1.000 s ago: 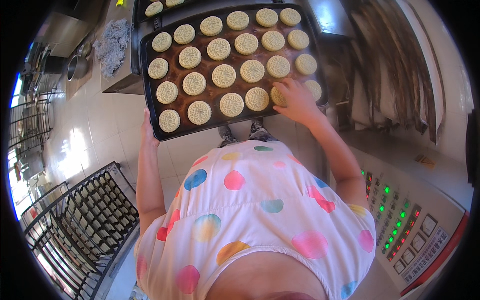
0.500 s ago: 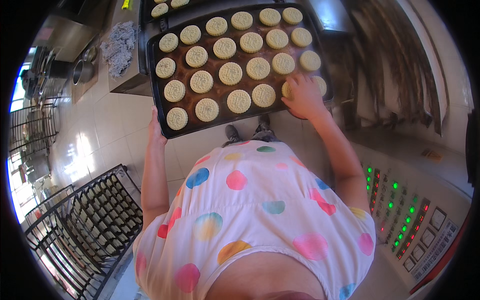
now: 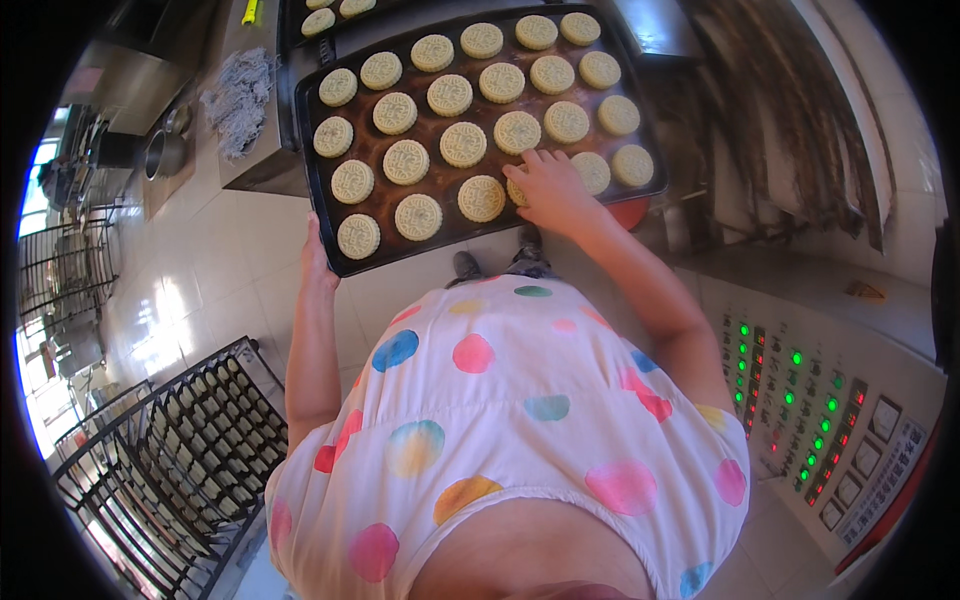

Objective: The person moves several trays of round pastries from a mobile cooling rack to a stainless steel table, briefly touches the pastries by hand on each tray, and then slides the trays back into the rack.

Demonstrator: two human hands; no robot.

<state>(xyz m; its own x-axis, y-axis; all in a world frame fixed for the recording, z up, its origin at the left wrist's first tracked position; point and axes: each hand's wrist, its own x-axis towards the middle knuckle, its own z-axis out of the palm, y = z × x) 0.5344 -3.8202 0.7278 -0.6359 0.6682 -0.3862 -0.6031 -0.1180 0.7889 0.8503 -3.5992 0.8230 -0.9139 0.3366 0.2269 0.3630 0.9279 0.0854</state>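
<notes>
A dark rectangular baking tray holds several rows of round, pale yellow pastries with stamped patterns on top. My left hand grips the tray's near left corner, the thumb lying along its side and the other fingers hidden beneath. Over the front row, my right hand has its fingers closed around one pastry, which is mostly covered by the hand. Just right of that hand sits another pastry, and to its left lies one more.
Beyond the tray, a second tray with pastries shows at the top. A grey rag lies on a metal surface at the left. A black rack of loaded trays stands lower left. A control panel with lit buttons is at the right.
My right hand has moved left along the front row, from a pastry near the right end to another one. The left hand keeps its hold on the tray.
</notes>
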